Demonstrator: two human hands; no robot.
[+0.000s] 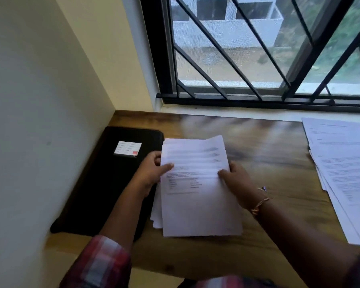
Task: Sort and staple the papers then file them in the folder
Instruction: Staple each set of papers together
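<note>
Just right of the folder [112, 194], left grip [152, 173] and right grip [237, 183] hold the paper stack [195, 210] by its long sides, left one closer.

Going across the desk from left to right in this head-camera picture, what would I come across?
black folder → left hand → held stack of papers → right hand → spread papers
</note>
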